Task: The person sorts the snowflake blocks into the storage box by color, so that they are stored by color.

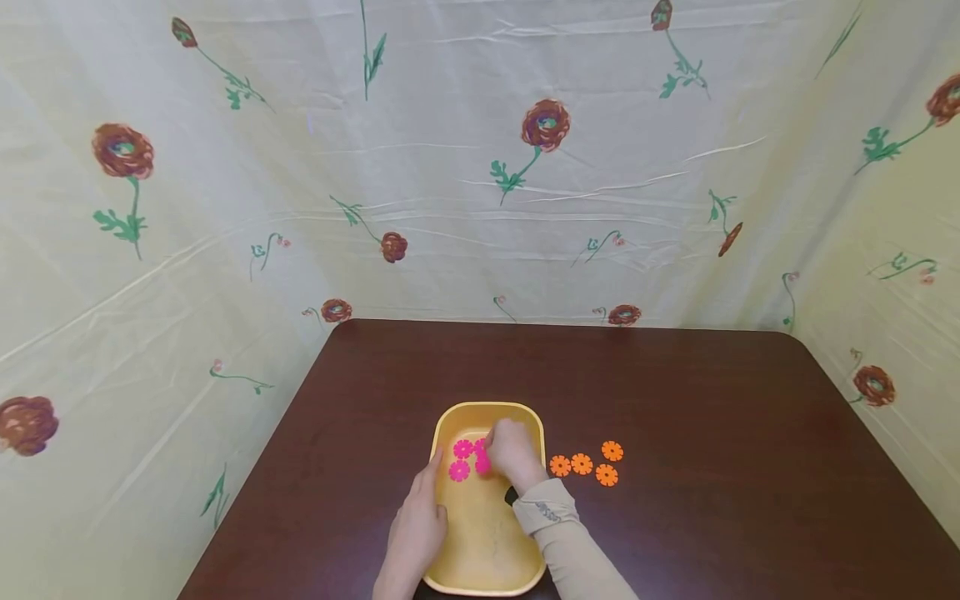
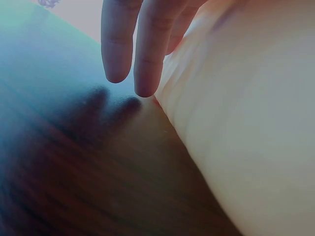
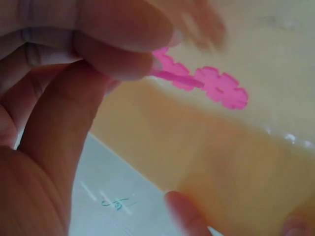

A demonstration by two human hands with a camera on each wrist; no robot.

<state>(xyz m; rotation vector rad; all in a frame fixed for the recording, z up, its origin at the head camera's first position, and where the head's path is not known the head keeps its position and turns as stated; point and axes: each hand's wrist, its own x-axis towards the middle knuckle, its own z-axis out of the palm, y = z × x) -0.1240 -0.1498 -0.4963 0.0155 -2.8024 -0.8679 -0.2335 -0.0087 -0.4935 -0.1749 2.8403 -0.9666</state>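
A yellow tub (image 1: pixel 486 567) stands on the dark brown table (image 1: pixel 712 400) near its front edge. Pink flower-shaped discs (image 1: pixel 460 460) lie inside it at the far end. My right hand (image 1: pixel 513 454) reaches into the tub and pinches one pink disc (image 3: pixel 170 73) by its edge; another pink disc (image 3: pixel 221 88) lies just beyond it. My left hand (image 1: pixel 415 529) rests against the tub's left wall, with its fingers (image 2: pixel 133 44) straight and pointing down at the tabletop beside the tub wall (image 2: pixel 246 123).
Several orange flower-shaped discs (image 1: pixel 585 463) lie on the table just right of the tub. A cream cloth with a rose print (image 1: pixel 480 167) hangs behind and at both sides of the table.
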